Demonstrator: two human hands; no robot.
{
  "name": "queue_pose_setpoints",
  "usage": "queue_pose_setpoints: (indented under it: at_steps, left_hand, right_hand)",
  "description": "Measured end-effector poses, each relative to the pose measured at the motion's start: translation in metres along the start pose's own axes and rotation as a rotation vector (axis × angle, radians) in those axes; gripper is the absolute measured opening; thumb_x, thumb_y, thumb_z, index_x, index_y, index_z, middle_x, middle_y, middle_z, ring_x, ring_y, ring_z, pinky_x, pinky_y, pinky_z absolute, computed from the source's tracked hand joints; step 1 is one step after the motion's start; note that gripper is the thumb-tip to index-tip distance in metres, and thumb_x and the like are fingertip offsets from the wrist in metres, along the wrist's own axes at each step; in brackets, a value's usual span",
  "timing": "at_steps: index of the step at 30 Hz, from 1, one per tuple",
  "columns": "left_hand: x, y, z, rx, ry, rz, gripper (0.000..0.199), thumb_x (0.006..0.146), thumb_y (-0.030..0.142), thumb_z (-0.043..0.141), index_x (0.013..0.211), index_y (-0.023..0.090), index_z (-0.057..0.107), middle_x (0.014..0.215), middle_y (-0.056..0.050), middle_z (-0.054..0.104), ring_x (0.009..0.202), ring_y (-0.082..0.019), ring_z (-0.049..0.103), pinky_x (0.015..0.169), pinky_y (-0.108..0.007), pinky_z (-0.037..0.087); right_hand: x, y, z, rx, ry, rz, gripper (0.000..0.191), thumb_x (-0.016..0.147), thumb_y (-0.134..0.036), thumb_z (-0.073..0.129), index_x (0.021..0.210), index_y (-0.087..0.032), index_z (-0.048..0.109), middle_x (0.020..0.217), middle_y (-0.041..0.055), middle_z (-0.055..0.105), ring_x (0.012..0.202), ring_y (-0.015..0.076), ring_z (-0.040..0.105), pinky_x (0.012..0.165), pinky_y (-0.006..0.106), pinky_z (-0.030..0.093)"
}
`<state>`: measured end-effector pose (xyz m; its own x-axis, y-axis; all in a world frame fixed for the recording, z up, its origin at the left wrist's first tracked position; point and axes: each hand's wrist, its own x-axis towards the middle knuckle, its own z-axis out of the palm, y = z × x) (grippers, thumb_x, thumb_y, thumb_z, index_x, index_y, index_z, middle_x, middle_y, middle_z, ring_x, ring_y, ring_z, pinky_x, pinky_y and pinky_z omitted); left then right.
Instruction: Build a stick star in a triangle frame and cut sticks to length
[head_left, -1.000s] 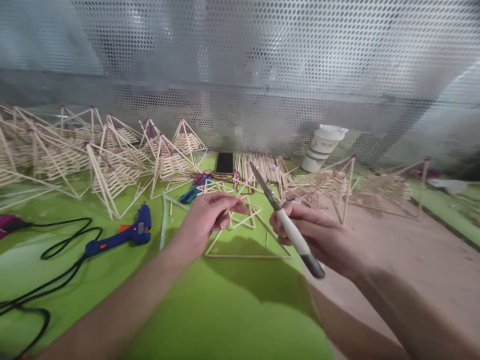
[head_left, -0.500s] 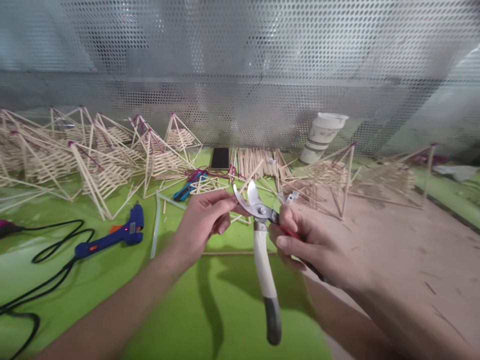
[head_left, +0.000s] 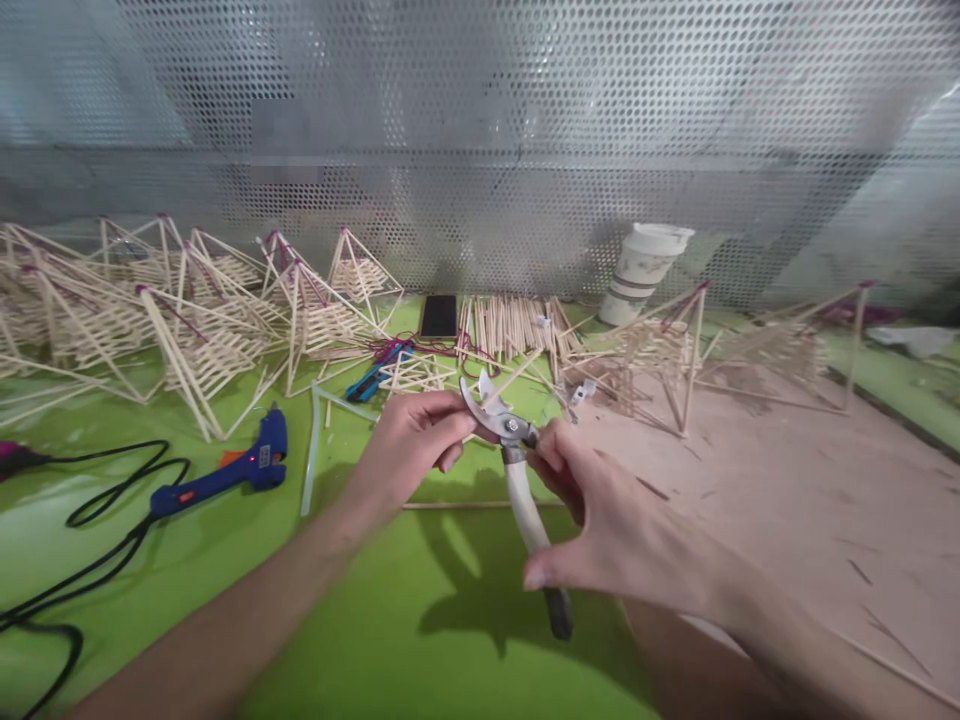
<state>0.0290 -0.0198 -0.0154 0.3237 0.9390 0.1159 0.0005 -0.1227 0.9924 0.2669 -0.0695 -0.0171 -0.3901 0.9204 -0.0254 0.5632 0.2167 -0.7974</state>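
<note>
Pruning shears point(head_left: 527, 503) with a white and dark grey handle hang between my hands, their curved blades apart and pointing up and left. My right hand point(head_left: 592, 515) is closed round the far handle, its thumb reaching over to the white handle. The fingers of my left hand point(head_left: 421, 432) are pinched together at the blade tips; what they hold is hidden. Below the blades, a thin wooden stick point(head_left: 457, 505) lies across the green surface point(head_left: 337, 640).
Stick pyramids point(head_left: 202, 350) fill the back left, with more at right. A blue glue gun point(head_left: 262, 455) and its black cable lie left. Behind my hands are a blue cutter point(head_left: 375, 375), a phone point(head_left: 439, 316), a stick pile point(head_left: 510, 325) and a white cup point(head_left: 645, 265).
The shears have shifted slightly left, and their lower handle has swung toward my right hand. The right thumb has moved down onto the white handle.
</note>
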Motion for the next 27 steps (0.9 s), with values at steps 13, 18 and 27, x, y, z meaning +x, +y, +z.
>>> queue_pose_setpoints:
  at_steps: [13, 18, 27]
  left_hand:
    - [-0.004, 0.012, 0.000, 0.205, 0.013, 0.053, 0.022, 0.100, 0.026, 0.064, 0.096, 0.021, 0.085, 0.064, 0.003, 0.058, 0.057, -0.011, 0.046, 0.053, -0.026, 0.033]
    - [-0.001, 0.014, -0.004, 0.314, -0.001, -0.043, 0.026, 0.101, 0.034, 0.063, 0.092, 0.020, 0.084, 0.056, 0.005, 0.052, 0.052, -0.011, 0.043, 0.050, -0.026, 0.030]
    - [0.003, 0.012, -0.004, 0.194, 0.016, -0.167, 0.015, 0.095, 0.027, 0.065, 0.082, 0.020, 0.062, 0.078, 0.001, 0.076, 0.050, -0.008, 0.046, 0.047, -0.023, 0.035]
  right_hand:
    - [-0.010, -0.019, 0.006, -0.165, -0.016, 0.056, 0.050, 0.078, -0.033, 0.076, 0.111, -0.025, 0.040, 0.090, 0.0010, 0.055, 0.071, 0.0190, 0.053, 0.065, 0.035, 0.042]
    - [-0.006, -0.012, -0.007, 0.384, -0.248, 0.178, 0.080, 0.080, -0.041, 0.080, 0.144, -0.029, 0.034, 0.100, 0.0024, 0.059, 0.078, 0.0182, 0.054, 0.063, 0.030, 0.042]
    - [-0.002, 0.007, 0.004, 1.137, -0.417, 0.207, 0.097, 0.084, -0.048, 0.083, 0.163, -0.037, 0.026, 0.124, 0.0077, 0.055, 0.082, 0.0127, 0.048, 0.058, 0.019, 0.036]
